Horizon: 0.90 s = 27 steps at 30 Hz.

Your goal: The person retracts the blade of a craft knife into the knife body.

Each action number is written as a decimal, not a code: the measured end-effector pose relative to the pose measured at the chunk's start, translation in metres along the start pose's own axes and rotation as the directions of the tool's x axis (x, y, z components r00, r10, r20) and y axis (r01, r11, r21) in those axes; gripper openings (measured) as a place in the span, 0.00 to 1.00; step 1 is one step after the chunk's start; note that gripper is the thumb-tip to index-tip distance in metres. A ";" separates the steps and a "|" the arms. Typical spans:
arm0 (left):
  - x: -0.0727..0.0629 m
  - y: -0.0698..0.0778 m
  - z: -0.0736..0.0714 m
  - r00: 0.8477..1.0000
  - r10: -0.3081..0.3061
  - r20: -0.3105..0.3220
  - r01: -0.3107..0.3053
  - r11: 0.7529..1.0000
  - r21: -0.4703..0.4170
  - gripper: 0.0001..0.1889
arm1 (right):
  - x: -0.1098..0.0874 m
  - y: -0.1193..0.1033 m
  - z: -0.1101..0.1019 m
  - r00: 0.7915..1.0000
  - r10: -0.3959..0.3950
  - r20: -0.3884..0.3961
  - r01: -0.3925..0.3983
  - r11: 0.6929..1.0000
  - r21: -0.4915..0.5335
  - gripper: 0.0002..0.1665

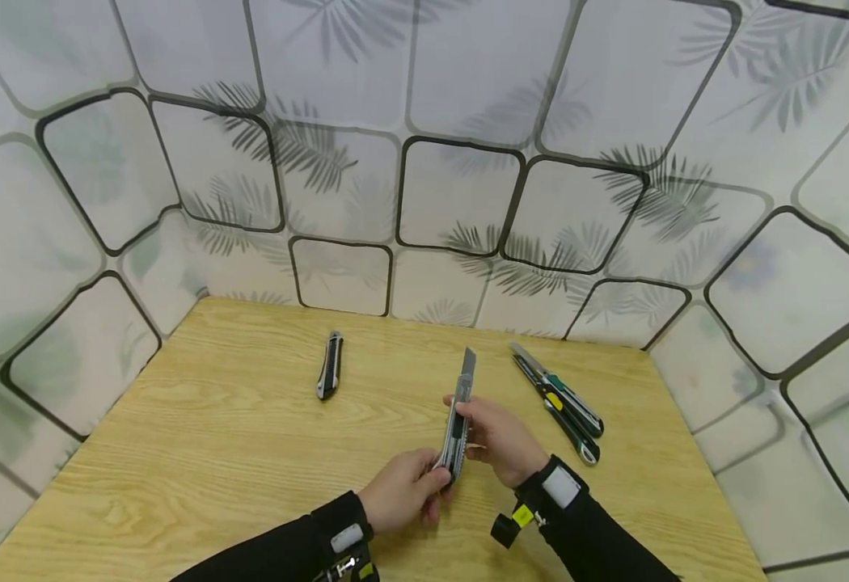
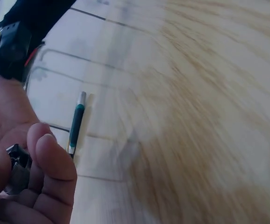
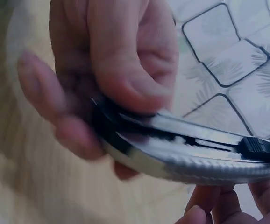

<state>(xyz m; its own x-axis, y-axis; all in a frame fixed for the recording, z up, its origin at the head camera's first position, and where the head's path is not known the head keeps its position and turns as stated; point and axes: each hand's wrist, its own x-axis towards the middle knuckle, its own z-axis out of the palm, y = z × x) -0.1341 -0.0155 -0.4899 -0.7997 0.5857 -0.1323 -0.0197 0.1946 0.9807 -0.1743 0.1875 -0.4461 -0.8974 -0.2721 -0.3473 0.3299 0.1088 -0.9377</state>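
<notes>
Silver snap-off utility knife is above the wooden table, exposed blade pointing toward the table's far edge. Left hand grips the butt; right hand pinches the body below the blade. Risk: right hand slipping forward could meet the cutting edge. Bumped slider may shift the blade; sideways pressure might snap a segment.

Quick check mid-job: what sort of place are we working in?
Likely a small tabletop recording corner, though I can't be sure. What suggests it: leaf-patterned walls or sheeting around three sides of a wood-grain table, and a small wrist-worn camera.
</notes>
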 end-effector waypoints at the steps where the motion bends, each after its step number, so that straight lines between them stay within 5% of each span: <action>1: 0.001 0.000 0.000 1.000 -0.002 -0.003 0.002 1.000 -0.015 0.09 | 0.000 0.002 0.001 0.999 0.003 0.043 -0.003 1.000 0.023 0.32; 5: 0.001 -0.002 -0.003 1.000 -0.006 -0.009 0.006 0.997 -0.076 0.09 | -0.003 0.017 0.005 0.983 -0.007 0.183 -0.009 0.996 0.088 0.39; 10: 0.001 -0.004 -0.006 1.000 -0.009 -0.016 0.008 0.997 -0.082 0.08 | -0.004 0.025 0.008 0.973 -0.032 0.228 0.011 0.995 0.097 0.41; 14: 0.007 -0.005 -0.014 0.997 -0.035 -0.062 0.034 0.999 -0.018 0.09 | 0.002 0.026 0.002 0.991 -0.006 0.136 0.009 1.000 -0.026 0.39; 17: 0.021 -0.002 -0.036 0.980 -0.073 -0.184 0.085 0.995 0.060 0.10 | 0.009 0.022 -0.020 0.999 -0.035 -0.001 0.034 0.980 -0.198 0.37; 20: 0.037 0.003 -0.068 0.942 -0.113 -0.317 0.160 0.979 0.128 0.13 | 0.017 0.014 -0.056 0.972 -0.181 -0.152 0.082 0.861 -0.502 0.32; 24: 0.055 0.005 -0.105 0.893 -0.185 -0.410 0.267 0.951 0.153 0.18 | 0.026 0.008 -0.107 0.901 -0.340 -0.270 -0.045 0.544 -0.838 0.26; 27: 0.068 0.001 -0.124 0.866 -0.249 -0.434 0.345 0.925 0.158 0.25 | 0.030 0.009 -0.133 0.908 -0.298 -0.295 -0.169 0.385 -0.907 0.22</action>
<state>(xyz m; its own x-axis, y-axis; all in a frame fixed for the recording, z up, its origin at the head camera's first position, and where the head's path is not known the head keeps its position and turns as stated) -0.2628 -0.0727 -0.4801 -0.9480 0.1166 -0.2961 -0.1997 0.5066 0.8387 -0.2370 0.3073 -0.4642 -0.9994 0.0026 -0.0335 0.0124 0.9554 -0.2951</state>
